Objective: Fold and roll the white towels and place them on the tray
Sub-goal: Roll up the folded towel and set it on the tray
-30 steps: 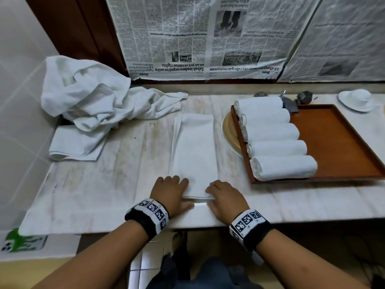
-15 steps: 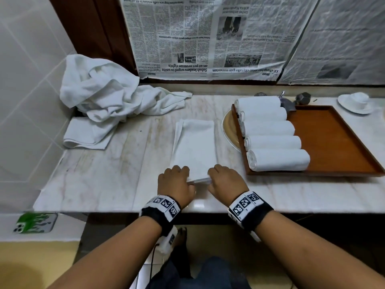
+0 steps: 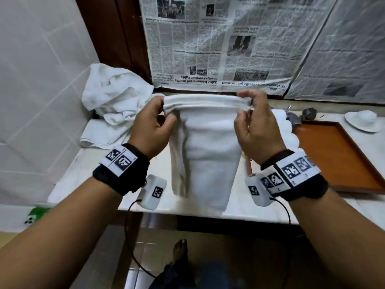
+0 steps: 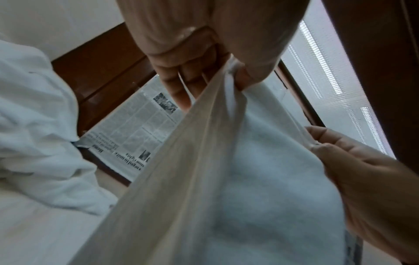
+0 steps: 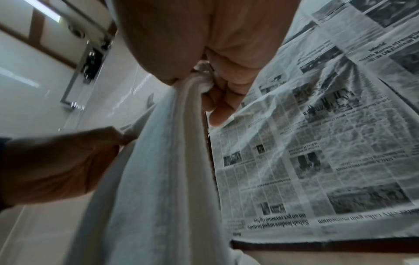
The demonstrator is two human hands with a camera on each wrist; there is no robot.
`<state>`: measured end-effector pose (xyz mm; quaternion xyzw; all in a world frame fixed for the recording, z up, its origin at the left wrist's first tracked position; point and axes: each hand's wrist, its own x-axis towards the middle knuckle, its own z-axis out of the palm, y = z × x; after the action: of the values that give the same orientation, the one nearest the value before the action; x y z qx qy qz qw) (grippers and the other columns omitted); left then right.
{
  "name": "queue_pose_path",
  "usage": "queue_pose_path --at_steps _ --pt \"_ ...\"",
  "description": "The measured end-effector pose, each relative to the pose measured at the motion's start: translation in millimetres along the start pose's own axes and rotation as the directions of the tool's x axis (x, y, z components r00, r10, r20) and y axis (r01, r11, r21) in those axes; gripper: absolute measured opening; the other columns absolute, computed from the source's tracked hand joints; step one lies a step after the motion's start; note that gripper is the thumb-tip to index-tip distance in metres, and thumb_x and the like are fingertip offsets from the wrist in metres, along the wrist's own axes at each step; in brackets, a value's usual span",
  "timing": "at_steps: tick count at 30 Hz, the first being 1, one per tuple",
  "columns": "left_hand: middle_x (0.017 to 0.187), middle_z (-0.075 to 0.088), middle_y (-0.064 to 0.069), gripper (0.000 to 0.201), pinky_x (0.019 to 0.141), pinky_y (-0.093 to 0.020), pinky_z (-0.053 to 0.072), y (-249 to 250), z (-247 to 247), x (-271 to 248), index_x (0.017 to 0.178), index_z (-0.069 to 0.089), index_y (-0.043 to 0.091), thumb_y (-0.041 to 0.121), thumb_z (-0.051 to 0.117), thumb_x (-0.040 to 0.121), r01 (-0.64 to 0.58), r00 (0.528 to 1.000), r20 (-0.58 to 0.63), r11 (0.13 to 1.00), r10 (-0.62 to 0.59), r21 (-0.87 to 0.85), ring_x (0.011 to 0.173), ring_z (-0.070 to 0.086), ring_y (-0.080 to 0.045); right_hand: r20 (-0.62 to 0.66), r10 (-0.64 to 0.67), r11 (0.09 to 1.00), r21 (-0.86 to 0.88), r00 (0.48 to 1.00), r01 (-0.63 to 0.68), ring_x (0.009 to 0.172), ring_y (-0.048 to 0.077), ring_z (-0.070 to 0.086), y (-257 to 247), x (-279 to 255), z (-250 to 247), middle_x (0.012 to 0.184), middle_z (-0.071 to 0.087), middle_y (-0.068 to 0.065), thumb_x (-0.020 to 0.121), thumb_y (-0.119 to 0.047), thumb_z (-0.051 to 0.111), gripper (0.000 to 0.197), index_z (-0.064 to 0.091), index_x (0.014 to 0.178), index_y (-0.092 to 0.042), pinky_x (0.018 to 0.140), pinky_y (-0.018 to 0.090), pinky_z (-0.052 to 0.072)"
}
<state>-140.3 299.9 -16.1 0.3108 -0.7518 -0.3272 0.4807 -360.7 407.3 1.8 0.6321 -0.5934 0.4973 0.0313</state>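
Towel hangs between hands, left and right pinching apparently rolled top edge

Marble counter bearing towel heap, wooden tray, saucer.

Dim, soft light; blurred wrist views

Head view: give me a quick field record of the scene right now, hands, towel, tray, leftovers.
left hand: pinches the left end of the folded towel
right hand: pinches its right end
folded towel: lifted, top edge stretched between both hands, rest hanging over the counter
tray: on the counter at right; rolled towels on its left side, mostly hidden behind the right hand
towel pile: unfolded, heaped at back left
saucer: beyond the tray
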Motion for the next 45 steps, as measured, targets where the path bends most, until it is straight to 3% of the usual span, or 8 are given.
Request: queue_pose_path --at_steps 3,10,14,17,25,29,36,45 --pt "0.103 0.066 -0.001 0.012 0.076 -0.026 0.053 4.6 1.6 9.4 0.111 0.054 0.019 0.018 0.050 0.100 -0.025 0.997 0.075 0.997 0.031 -0.075 0.091 0.063 -0.009 0.013 0.088 0.995 0.047 0.996 -0.088 0.055 0.002 0.044 1.6 12.5 -3.6 0.087 0.046 -0.011 0.095 -0.004 0.046 0.033 0.043 0.128 -0.007 0.062 0.010 0.033" --pt "0.108 0.070 -0.006 0.018 0.089 -0.041 0.050 -53.7 26.1 40.1 0.114 0.059 0.019 0.027 0.051 0.100 0.142 0.974 0.199 0.978 -0.111 -0.151 0.100 0.066 -0.023 0.110 0.358 0.934 -0.047 0.927 -0.355 0.063 0.001 0.047 36.7 36.6 14.9 0.091 0.047 -0.010 0.098 -0.012 0.049 0.026 0.042 0.123 -0.014 0.061 0.023 0.034" --pt "0.118 0.065 -0.002 0.041 0.084 -0.024 0.039 -109.0 56.9 88.6 0.134 0.050 0.018 0.035 0.057 0.097 0.409 0.892 0.059 0.855 -0.448 0.319 0.104 0.061 -0.017 0.151 0.601 0.783 -0.312 0.785 -0.539 0.108 0.032 0.057 96.6 74.3 74.9 0.128 0.049 0.014 0.099 -0.018 0.051 0.042 0.035 0.138 -0.013 0.087 0.028 0.039" --pt "0.133 0.057 -0.013 0.055 0.100 -0.033 0.041 -158.7 68.4 91.3 0.140 0.045 0.011 0.035 0.062 0.094 0.407 0.844 0.129 0.778 -0.520 0.478 0.118 0.057 -0.030 0.302 0.660 0.658 -0.673 0.688 -0.336 0.126 0.038 0.047 130.6 60.3 115.8 0.142 0.036 0.014 0.096 -0.031 0.058 0.059 0.030 0.147 -0.021 0.111 0.048 0.034" --pt "0.082 0.064 0.009 0.011 0.064 -0.019 0.039 -179.4 53.7 -30.3 0.089 0.060 0.021 0.030 0.066 0.090 0.325 0.758 0.351 0.785 -0.550 0.527 0.067 0.054 -0.003 0.669 0.602 0.794 -0.557 0.436 -0.243 0.114 0.025 0.052 122.9 -72.7 147.4 0.123 0.047 0.003 0.096 -0.030 0.053 0.027 0.056 0.122 -0.024 0.087 0.034 0.045" --pt "0.077 0.060 0.005 0.024 0.062 -0.021 0.038 -167.4 67.7 -73.2 0.083 0.056 0.019 0.038 0.070 0.086 0.277 0.717 0.435 0.796 -0.544 0.538 0.069 0.055 -0.010 0.657 0.568 0.819 -0.511 0.496 -0.261 0.115 0.023 0.049 113.0 -103.7 145.7 0.128 0.044 0.003 0.095 -0.030 0.053 0.037 0.054 0.131 -0.027 0.091 0.035 0.047" --pt "0.091 0.051 -0.002 0.030 0.064 -0.026 0.035 -169.5 101.1 -93.0 0.086 0.046 0.019 0.037 0.070 0.084 0.461 0.749 0.188 0.703 -0.636 0.541 0.074 0.051 -0.018 0.662 0.506 0.841 -0.522 0.553 -0.146 0.127 0.028 0.040 99.6 -139.0 143.3 0.144 0.035 0.004 0.090 -0.017 0.055 0.065 0.035 0.150 -0.032 0.101 0.037 0.042" --pt "0.098 0.059 -0.018 0.011 0.053 -0.025 0.034 -162.5 115.3 -90.8 0.088 0.050 0.010 0.020 0.054 0.085 0.682 0.670 0.025 0.628 -0.742 0.375 0.073 0.055 -0.026 0.679 0.529 0.840 -0.503 0.510 -0.202 0.136 0.024 0.035 100.6 -141.5 137.8 0.154 0.027 0.000 0.088 -0.007 0.058 0.075 0.030 0.152 -0.033 0.109 0.037 0.039"
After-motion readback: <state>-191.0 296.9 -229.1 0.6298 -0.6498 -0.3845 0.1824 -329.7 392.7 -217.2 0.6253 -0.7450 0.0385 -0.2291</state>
